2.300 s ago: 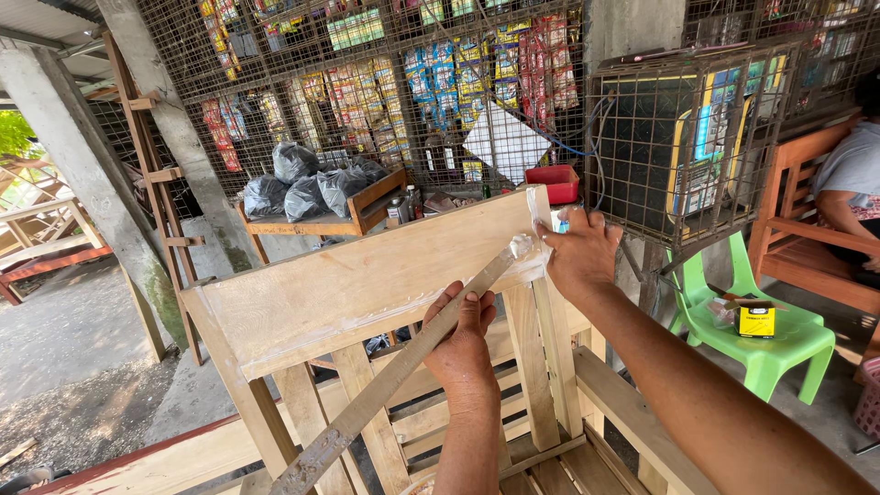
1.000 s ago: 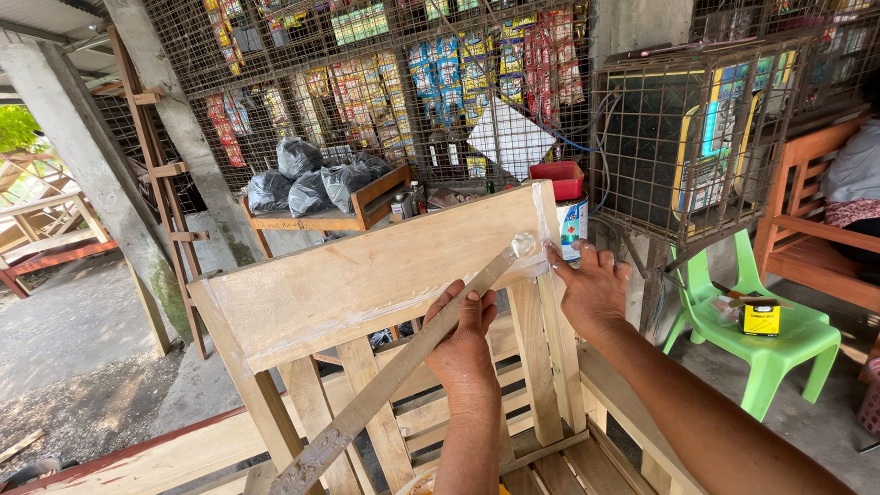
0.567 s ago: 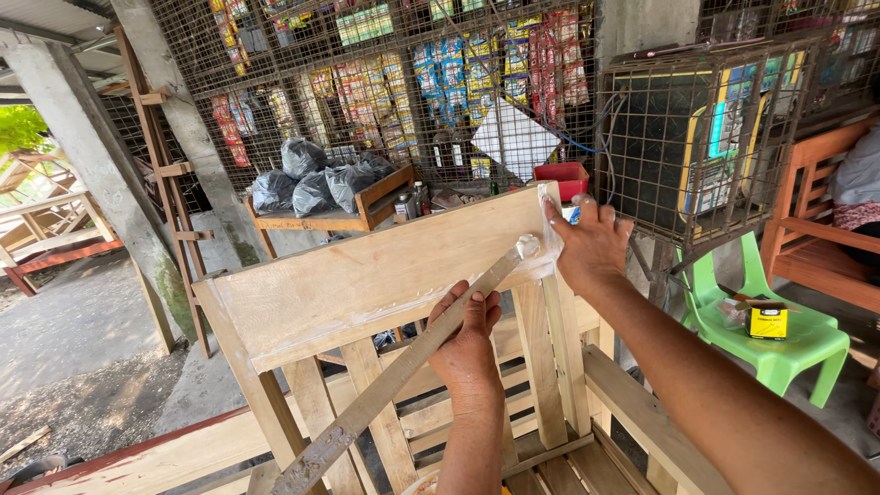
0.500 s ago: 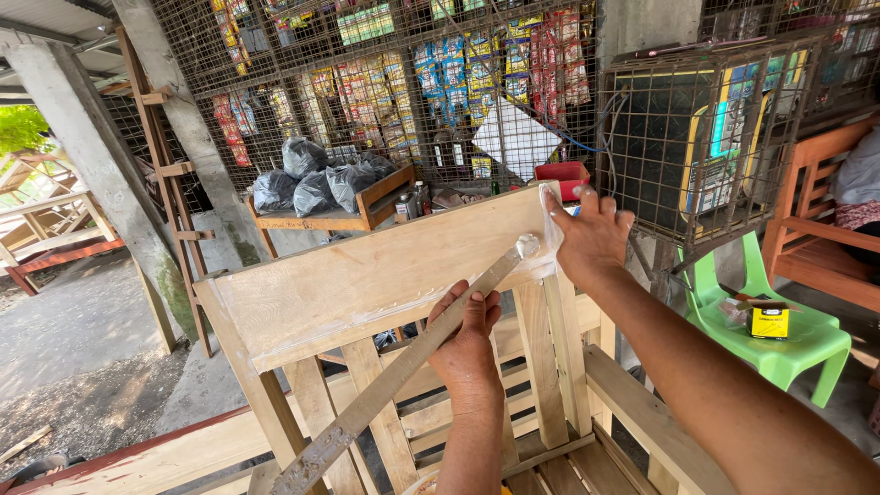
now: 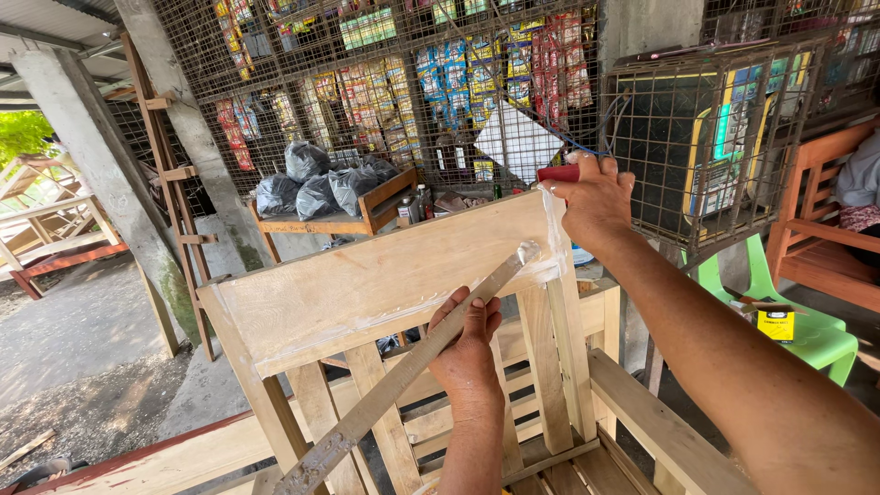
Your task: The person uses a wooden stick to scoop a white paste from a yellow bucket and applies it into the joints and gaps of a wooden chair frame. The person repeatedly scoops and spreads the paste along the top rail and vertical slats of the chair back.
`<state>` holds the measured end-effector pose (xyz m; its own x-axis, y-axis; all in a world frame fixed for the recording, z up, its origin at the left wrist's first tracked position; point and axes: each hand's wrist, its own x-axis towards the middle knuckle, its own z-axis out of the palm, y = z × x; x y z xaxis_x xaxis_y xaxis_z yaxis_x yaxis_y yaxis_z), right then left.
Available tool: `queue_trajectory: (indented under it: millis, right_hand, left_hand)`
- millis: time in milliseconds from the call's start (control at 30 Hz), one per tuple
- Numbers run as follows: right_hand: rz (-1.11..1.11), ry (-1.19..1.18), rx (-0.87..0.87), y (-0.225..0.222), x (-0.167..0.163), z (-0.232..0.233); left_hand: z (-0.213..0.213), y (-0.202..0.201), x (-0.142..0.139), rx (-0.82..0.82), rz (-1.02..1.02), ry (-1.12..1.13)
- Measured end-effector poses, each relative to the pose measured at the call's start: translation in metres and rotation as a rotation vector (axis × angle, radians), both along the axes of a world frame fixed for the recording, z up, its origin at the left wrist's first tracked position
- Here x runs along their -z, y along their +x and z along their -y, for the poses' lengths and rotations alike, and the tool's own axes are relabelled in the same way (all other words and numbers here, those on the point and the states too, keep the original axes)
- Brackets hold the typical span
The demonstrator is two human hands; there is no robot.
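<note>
Behind the right hand (image 5: 596, 197), the wire mesh wall (image 5: 367, 110) is hung with strips of small snack packets (image 5: 458, 73): blue ones just left of the hand, red ones above it, yellow, orange and green further left. A white diamond-shaped card (image 5: 518, 142) sits on the mesh just beside the fingers. To the right of that hand is a wire cage (image 5: 706, 137) with a yellow and blue printed panel inside. Well left of the hand, 3 knotted black bags (image 5: 316, 183) rest on a wooden shelf tray (image 5: 330, 220).

The right hand is closed round a red-handled tool (image 5: 557, 173), pressing whitish paste against the top right corner of the pale wooden frame (image 5: 367, 284). The left hand (image 5: 467, 353), lower down, is clamped on a long flat wooden strip (image 5: 403, 376) that slants up to the same corner, its tip smeared with paste.

Below both hands, slats of the frame run vertically. Right of the forearm stands a green plastic chair (image 5: 807, 335) with a small yellow box (image 5: 777, 323) on its seat. Far left are grey concrete pillars (image 5: 92, 165) and a bare dirt floor (image 5: 82, 367).
</note>
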<state>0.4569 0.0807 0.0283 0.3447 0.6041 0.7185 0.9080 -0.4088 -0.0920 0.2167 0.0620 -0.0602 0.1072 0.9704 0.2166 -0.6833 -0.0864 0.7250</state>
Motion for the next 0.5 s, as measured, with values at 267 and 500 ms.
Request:
queue_trajectory:
  millis: [267, 500]
  right_hand:
    - [0.119, -0.098, 0.078, 0.004, -0.01, 0.0]
    - [0.229, -0.118, 0.009, 0.003, -0.021, -0.001]
  left_hand:
    - [-0.001, 0.008, 0.001, 0.017, 0.026, 0.036]
    - [-0.007, 0.011, -0.009, 0.014, 0.036, 0.071]
